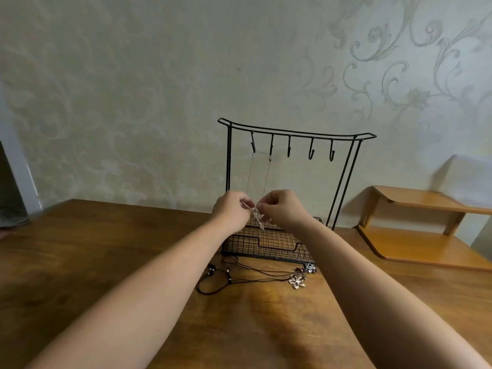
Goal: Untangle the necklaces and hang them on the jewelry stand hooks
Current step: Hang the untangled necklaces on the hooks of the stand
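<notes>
Silver chain (257, 179) hangs from the stand's (295, 134) two leftmost hooks, its lower end pinched by both hands, left hand (234, 210) and right hand (282, 209) close together. Corded necklaces (239, 278) lie on the surface (93, 249) nearer, flower pendant (297, 280) at right.

Both hands (262, 210) pinch a silver necklace (259, 179) hanging from the stand (292, 134)
</notes>
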